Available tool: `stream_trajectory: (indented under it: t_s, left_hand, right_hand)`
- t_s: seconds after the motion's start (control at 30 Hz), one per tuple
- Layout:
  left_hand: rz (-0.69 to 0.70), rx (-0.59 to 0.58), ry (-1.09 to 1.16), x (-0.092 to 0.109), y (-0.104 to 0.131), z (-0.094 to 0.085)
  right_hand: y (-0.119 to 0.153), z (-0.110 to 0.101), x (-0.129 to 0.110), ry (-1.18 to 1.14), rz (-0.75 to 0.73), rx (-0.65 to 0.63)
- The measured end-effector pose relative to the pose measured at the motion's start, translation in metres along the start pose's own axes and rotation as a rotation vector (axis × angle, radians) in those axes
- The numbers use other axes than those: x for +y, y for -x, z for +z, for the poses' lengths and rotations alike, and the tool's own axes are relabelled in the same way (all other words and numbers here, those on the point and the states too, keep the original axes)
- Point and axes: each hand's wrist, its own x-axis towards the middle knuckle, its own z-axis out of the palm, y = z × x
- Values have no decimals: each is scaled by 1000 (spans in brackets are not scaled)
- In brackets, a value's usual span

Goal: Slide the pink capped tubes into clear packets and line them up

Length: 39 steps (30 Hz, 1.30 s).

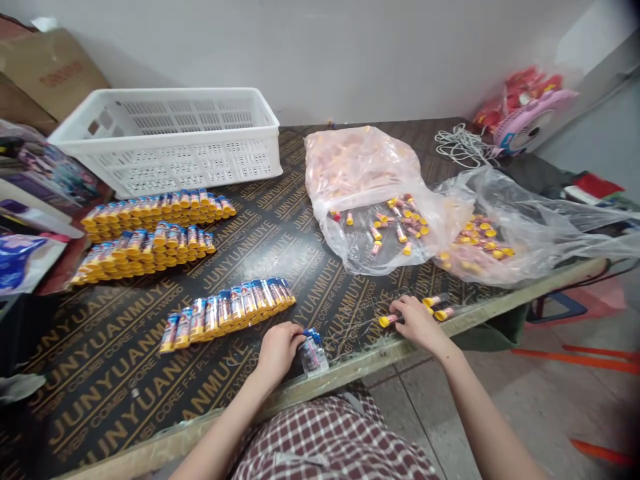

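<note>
Left hand (281,351) noted at the front of the bench (190,400), its fingertips brought together at the edge of a small pile of blue-and-clear sleeves (314,357); whether one is clamped cannot be told. By the right hand (414,321), a yellow-capped tube (388,321) is held near the bench's front edge, grip closed about it. Two similar tubes (437,307) are seen just beyond that hand. Further loose tubes are contained in a clear bag (325,233) behind. Filled packs (227,313) are lined in a slanting row to the left.
</note>
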Motion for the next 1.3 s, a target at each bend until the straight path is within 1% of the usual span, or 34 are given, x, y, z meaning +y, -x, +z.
stream_trajectory:
  t_s: [0.07,0.13,0.2,0.27,0.33,0.37,0.4,0.47,0.57,0.73,0.83,0.9,0.97,1.03,1.13,1.3]
  left_hand:
    - [-20,36,23,0,2,2]
    - [-28,100,60,2,4,2]
    - [-44,165,172,6,6,0]
    - [-111,181,418,12,7,-4]
    - [-229,150,739,18,6,-7]
    - [-282,136,880,20,5,-9]
    - [-323,134,989,22,4,-11]
    - [-365,167,1109,25,3,-14]
    - [-388,232,1204,27,4,-17]
    - [-445,337,1391,29,5,-22]
    - [-470,404,1426,28,3,-23]
    - [-477,443,1433,29,2,-23]
    - [-472,479,1439,30,2,-24]
    - [-464,496,1440,31,2,-24]
    - [-460,504,1409,31,4,-24]
    - [-391,536,1252,28,5,-20]
  right_hand:
    - [-5,4,-7,-40,-10,13]
    - [-12,7,-19,-83,-17,35]
    - [-19,8,-36,-221,9,61]
    - [-25,7,-57,-508,33,105]
    - [-29,6,-80,-842,29,141]
    - [-31,5,-91,-966,14,145]
    - [-32,5,-101,-1050,-1,140]
    - [-32,5,-117,-1122,-28,133]
    - [-27,7,-130,-1091,-52,202]
    - [-9,10,-141,-939,-137,368]
    - [1,10,-147,-862,-206,434]
    - [4,9,-151,-772,-271,500]
    - [6,9,-153,-692,-335,538]
    - [6,8,-156,-651,-380,548]
    - [7,9,-158,-652,-407,531]
    - [9,12,-158,-708,-410,459]
